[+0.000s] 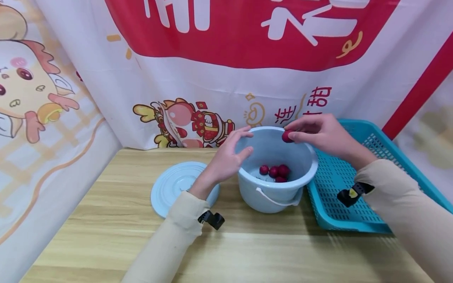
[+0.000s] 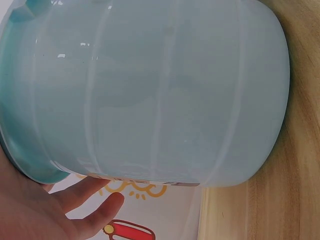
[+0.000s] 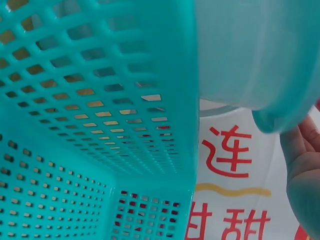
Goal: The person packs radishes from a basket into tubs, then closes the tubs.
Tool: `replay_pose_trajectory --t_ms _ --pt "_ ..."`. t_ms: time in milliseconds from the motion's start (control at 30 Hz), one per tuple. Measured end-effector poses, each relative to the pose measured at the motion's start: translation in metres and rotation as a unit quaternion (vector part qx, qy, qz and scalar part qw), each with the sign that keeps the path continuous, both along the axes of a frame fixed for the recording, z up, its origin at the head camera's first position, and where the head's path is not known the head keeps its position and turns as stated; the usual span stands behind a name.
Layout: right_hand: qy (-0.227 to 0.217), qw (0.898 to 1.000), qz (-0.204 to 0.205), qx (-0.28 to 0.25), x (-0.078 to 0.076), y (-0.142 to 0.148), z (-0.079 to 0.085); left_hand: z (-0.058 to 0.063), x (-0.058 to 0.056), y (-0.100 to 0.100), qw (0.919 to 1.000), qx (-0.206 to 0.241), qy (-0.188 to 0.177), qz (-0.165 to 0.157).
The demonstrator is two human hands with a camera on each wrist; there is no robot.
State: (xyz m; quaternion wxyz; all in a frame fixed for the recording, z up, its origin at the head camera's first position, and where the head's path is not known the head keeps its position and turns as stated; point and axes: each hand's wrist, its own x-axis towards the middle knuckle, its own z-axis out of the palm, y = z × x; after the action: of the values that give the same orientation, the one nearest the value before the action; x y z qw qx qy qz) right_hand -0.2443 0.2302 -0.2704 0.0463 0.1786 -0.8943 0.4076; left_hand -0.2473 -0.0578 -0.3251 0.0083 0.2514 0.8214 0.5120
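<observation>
A light blue bucket [image 1: 269,200] with a white handle stands upright on the table. Inside, several dark red round fruits [image 1: 273,171], plum-like, lie at the bottom. My right hand [image 1: 320,135] pinches another dark red fruit [image 1: 287,136] between thumb and fingers, over the bucket's far right rim. At the left rim is my left hand [image 1: 230,155], its fingers spread and nothing in its grasp; in the left wrist view the hand [image 2: 55,207] lies against the rim from outside. The right wrist view catches only part of the right hand [image 3: 304,175], beside the rim.
A teal perforated basket [image 1: 348,227] sits right of the bucket, close against it, under my right forearm. The round blue lid [image 1: 166,188] lies flat to the left, partly behind my left arm. A printed cloth [image 1: 212,78] hangs behind the wooden table [image 1: 106,204].
</observation>
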Motion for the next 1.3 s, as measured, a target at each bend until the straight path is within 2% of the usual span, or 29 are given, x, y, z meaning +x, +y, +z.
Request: replay_pose_trajectory --t_ms 233,433,600,800,1033,1300 --pt "0.023 0.999 -0.009 0.047 -0.004 -0.018 -0.008 0.001 0.0 0.002 1.0 -0.001 -0.005 0.007" --pt "0.067 0.993 0.023 0.093 -0.006 -0.024 -0.019 0.001 0.0 0.003 0.9999 -0.003 -0.008 0.007" --pt "0.094 0.988 0.038 0.115 -0.006 -0.024 -0.022 0.0 0.0 0.003 0.9999 -0.004 -0.007 0.007" --pt "0.086 0.989 0.037 0.115 -0.007 -0.024 -0.022 0.0 -0.001 0.002 0.9999 0.003 -0.009 0.006" --pt "0.048 0.993 0.029 0.101 -0.007 -0.025 -0.017 0.0 -0.001 0.0 1.0 0.003 -0.006 0.005" --pt "0.049 0.992 0.03 0.114 -0.004 -0.026 -0.018 -0.001 0.0 0.001 1.0 0.003 0.001 0.001"
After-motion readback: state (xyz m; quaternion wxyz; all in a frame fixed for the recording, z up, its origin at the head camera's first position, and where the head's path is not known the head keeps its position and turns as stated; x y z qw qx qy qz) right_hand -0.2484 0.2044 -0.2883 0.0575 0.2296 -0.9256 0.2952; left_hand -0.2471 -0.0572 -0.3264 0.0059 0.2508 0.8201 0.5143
